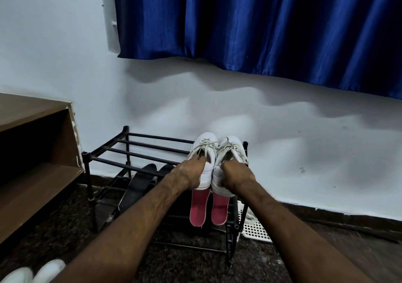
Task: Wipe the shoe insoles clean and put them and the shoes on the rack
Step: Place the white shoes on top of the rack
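Left hand (187, 176) clamps fingers on left shoe (206, 150), right hand (236, 177) on right shoe (234, 150), both atop the rack (139, 150).

a white laced left shoe (205, 146) and right shoe (234, 147) lie side by side at the right end of the black rack (139, 150), on its top bars, toes toward the far wall (304, 134). the left hand (189, 174) grips the left shoe's near end, fingers curled into its opening; the right hand (236, 175) grips the right shoe likewise. beneath them two pink insoles (199, 208) slant on a lower tier. two flat black pieces (139, 182) lean further left.
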`<control>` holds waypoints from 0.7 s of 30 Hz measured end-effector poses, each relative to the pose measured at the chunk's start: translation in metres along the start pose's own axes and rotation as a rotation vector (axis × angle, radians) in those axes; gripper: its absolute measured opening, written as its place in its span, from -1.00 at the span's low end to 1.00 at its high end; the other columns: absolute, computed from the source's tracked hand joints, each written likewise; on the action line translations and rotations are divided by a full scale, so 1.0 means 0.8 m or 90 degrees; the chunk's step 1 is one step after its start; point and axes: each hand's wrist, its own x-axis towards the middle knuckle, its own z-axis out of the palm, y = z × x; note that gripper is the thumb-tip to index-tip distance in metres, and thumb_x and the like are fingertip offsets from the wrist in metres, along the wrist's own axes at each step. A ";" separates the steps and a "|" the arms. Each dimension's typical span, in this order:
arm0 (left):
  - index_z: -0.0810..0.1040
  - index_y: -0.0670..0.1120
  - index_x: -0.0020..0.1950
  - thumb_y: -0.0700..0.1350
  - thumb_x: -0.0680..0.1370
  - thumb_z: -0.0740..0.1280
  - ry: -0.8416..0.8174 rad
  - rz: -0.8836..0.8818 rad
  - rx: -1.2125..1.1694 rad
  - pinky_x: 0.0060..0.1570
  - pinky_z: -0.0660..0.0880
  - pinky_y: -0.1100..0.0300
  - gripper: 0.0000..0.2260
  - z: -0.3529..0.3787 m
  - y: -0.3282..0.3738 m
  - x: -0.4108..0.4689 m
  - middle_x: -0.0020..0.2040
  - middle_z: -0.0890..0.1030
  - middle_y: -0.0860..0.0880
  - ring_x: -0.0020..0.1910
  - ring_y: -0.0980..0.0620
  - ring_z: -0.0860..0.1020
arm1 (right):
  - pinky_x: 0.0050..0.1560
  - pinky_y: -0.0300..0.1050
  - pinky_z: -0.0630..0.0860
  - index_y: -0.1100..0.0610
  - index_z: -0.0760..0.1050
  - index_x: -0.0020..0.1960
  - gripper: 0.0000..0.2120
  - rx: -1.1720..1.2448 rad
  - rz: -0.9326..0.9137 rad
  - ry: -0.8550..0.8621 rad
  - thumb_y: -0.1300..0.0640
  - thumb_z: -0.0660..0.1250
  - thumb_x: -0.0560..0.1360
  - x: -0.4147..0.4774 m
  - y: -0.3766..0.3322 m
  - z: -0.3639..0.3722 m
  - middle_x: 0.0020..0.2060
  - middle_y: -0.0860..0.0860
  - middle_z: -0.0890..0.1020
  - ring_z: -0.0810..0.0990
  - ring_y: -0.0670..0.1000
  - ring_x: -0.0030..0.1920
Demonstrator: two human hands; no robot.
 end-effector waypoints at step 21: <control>0.48 0.05 0.20 0.01 0.56 0.28 -0.057 -0.346 -0.001 0.08 0.46 0.12 -0.78 0.057 -0.350 -0.378 0.16 0.59 0.03 0.16 -0.03 0.56 | 0.14 0.05 0.49 0.16 0.45 0.25 -0.62 0.024 -0.441 -0.092 -0.06 0.29 0.55 -0.087 -0.393 0.130 0.23 0.19 0.54 0.55 0.23 0.22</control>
